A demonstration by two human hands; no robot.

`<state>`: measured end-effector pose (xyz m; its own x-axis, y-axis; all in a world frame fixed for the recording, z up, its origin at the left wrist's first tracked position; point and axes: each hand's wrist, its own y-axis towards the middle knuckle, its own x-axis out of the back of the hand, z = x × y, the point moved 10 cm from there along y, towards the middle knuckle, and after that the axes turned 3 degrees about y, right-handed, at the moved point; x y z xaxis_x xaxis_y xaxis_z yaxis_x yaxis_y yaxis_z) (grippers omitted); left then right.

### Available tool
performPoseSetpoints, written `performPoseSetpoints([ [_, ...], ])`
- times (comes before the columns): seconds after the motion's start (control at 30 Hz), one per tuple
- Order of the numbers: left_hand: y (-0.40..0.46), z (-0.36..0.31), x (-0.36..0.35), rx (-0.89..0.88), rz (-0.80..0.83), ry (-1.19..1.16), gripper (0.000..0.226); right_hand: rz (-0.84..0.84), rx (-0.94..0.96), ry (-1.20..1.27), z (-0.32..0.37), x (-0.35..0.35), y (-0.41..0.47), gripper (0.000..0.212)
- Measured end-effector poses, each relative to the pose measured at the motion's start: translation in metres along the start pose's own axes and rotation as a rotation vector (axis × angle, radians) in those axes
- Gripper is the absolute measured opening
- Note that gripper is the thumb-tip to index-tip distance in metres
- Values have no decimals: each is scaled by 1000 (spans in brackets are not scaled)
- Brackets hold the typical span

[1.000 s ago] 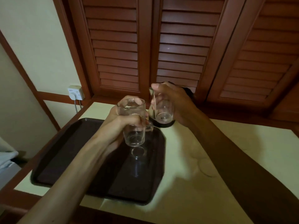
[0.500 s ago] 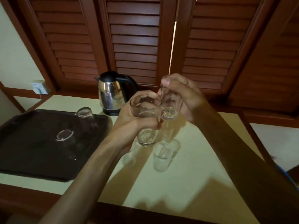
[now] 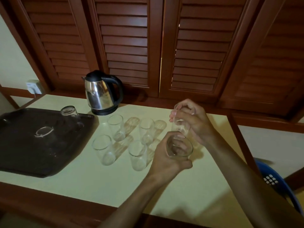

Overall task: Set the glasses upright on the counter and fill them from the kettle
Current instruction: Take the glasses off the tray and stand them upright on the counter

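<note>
My left hand [image 3: 166,159] grips one glass [image 3: 179,148], my right hand [image 3: 191,121] grips another glass [image 3: 178,127], both above the desk [image 3: 189,191], beside four upright glasses [image 3: 117,127]; the kettle [image 3: 102,92] stands behind.

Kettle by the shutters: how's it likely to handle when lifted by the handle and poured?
The kettle looks rigid: steel body, black handle, so probably a firm grip. It sits on a separate black base, so it should lift free. Fill level isn't visible; it may be heavy and swing spout-down. The upright glasses stand close together, so a low spout could tip one.
</note>
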<state>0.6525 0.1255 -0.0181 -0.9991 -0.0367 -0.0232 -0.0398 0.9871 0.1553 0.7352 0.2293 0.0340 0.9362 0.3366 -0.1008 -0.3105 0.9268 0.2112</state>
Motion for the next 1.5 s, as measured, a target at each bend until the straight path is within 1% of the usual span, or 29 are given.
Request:
performPoseSetpoints([
  [0.07, 1, 14, -2, -1, -19, 7, 62, -23, -20, -32, -14, 9, 0, 37],
  [0.17, 5, 31, -1, -5, -33, 19, 61, -18, -28, -59, -33, 17, 2, 33],
  [0.27, 8, 44, -1, 19, -42, 25, 61, -7, -25, -48, -51, 22, 6, 30],
  [0.43, 10, 53, -1, 20, -41, 32, 60, -29, -22, -25, -69, 30, 10, 32],
  [0.63, 11, 56, -1, 6, -17, 59, 62, -45, -5, -30, -83, 32, 10, 39],
  [0.7, 10, 58, -1, 0, -15, 79, 62, -52, -5, -35, -88, 32, 9, 37],
  [0.8, 10, 62, -1, 13, -9, 84, 58, -61, 9, -29, -92, 32, 8, 33],
  [1.0, 9, 69, 1, 22, -20, 92, 50, -70, 4, -64, -102, 35, 8, 35],
  [1.1, 10, 71, 3, 29, -25, 109, 48, -76, -11, -31, -109, 38, 7, 37],
  [1.27, 9, 76, 5, 50, -31, 103, 51, -74, -57, 3, -117, 37, 8, 27],
  [1.5, 7, 79, 4, 69, -22, 104, 49, -93, -78, 10, -120, 39, 7, 25],
])
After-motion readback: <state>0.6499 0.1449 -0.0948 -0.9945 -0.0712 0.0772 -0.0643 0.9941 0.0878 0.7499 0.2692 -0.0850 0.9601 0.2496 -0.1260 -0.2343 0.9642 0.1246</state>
